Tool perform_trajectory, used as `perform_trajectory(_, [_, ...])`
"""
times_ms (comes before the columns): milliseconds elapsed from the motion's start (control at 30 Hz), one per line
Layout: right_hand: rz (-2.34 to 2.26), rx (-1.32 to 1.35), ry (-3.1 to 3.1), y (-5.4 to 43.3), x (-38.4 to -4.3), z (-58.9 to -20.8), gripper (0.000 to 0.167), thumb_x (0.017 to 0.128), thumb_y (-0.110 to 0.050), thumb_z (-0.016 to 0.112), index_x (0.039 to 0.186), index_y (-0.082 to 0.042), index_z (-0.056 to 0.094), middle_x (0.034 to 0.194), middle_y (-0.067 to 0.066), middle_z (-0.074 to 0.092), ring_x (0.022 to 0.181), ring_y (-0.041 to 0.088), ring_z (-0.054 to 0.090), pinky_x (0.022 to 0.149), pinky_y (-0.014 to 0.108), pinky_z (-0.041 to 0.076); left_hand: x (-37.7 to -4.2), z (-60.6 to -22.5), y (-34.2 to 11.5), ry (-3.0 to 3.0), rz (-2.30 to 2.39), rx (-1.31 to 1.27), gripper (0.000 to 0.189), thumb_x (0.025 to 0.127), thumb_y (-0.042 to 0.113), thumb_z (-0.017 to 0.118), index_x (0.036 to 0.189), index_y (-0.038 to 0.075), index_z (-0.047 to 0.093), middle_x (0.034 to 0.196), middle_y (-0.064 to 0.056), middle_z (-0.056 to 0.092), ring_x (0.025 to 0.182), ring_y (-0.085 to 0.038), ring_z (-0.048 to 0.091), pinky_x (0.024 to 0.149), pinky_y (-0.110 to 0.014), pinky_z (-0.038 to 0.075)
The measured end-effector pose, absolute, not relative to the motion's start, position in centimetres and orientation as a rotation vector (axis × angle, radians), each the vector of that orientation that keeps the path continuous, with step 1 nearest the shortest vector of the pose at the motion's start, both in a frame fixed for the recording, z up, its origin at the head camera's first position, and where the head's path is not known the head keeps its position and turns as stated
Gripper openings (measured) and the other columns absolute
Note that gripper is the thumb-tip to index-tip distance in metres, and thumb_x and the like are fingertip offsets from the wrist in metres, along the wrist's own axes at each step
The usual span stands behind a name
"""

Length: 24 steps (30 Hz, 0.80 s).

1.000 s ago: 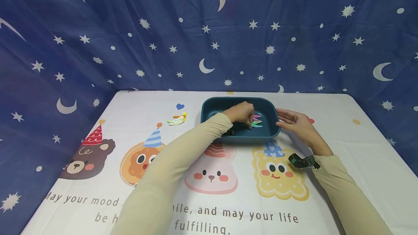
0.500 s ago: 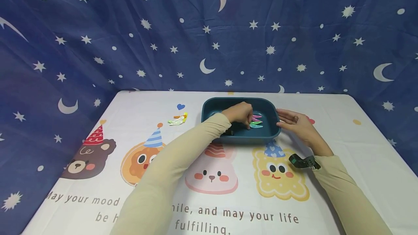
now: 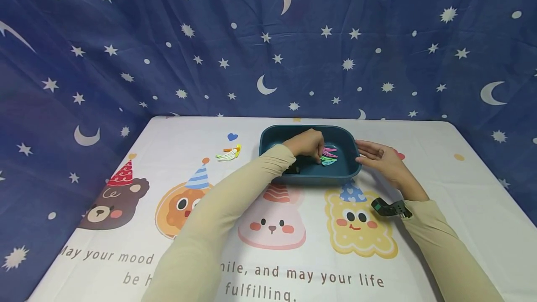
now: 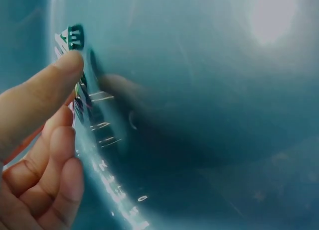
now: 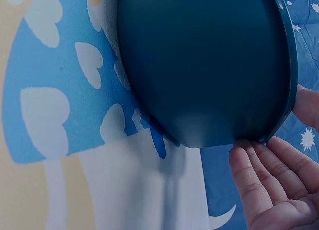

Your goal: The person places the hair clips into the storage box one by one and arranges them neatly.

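Your left hand [image 3: 305, 144] reaches into the bin [image 3: 308, 180]; your right hand [image 3: 382, 160] touches its right end.
Head view: the bin sits near the far edge of the table [image 3: 440, 162]; pink and green clips [image 3: 330, 154] lie inside toward its right end, beside your left fingertips, and white, yellow and orange clips [image 3: 228, 154] lie left of it. Left wrist view: your fingers curl, thumb tip at clips; I cannot tell whether you pinch any. Right wrist view: your fingers are relaxed, touching the bin without grasping.

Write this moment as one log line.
left hand: in teal bin, at clips | right hand: touching bin | other clips: on tablecloth
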State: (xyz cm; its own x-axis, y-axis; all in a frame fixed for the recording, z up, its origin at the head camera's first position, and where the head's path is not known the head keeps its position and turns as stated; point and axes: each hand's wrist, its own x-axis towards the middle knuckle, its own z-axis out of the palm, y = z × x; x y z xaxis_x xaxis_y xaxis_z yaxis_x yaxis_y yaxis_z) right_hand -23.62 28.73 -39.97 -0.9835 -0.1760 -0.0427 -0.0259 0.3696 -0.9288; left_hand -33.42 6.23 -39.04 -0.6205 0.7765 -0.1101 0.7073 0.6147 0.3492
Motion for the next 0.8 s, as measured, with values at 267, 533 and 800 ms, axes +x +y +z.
perform_trajectory(267, [-1.728, -0.179, 2.463, 28.77, -23.61, -39.85, 0.066, 0.087, -0.019, 0.067, 0.141, 0.003, 0.037, 0.143, 0.027, 0.036, 0.097, -0.02, 0.053, 0.084, 0.006, 0.045, -33.4, -38.98, 6.4, 2.614, 0.392, 1.193, 0.014, 0.073, 0.016, 0.081, 0.081, 0.006, 0.075, 0.084, -0.005, 0.072, 0.068, -0.007, 0.055, 0.063, -0.016, 0.047])
perform_trajectory(533, [-1.724, -0.189, 2.457, 28.66, -23.58, -39.79, 0.066, 0.088, -0.018, 0.066, 0.142, 0.003, 0.035, 0.144, 0.027, 0.035, 0.099, -0.019, 0.053, 0.085, 0.007, 0.045, -33.19, -39.0, 6.81, 2.625, 0.331, 1.16, 0.012, 0.076, 0.015, 0.078, 0.085, 0.007, 0.075, 0.091, -0.003, 0.073, 0.081, -0.012, 0.064, 0.073, -0.02, 0.051])
perform_trajectory(800, [-1.719, -0.172, 2.472, 28.69, -23.63, -39.9, 0.066, 0.087, -0.019, 0.068, 0.141, 0.003, 0.037, 0.143, 0.027, 0.037, 0.097, -0.02, 0.053, 0.084, 0.006, 0.045, -32.98, -38.91, 6.96, 2.65, 0.308, 1.135, 0.011, 0.077, 0.015, 0.078, 0.084, 0.008, 0.074, 0.089, -0.002, 0.072, 0.08, -0.012, 0.063, 0.073, -0.021, 0.052])
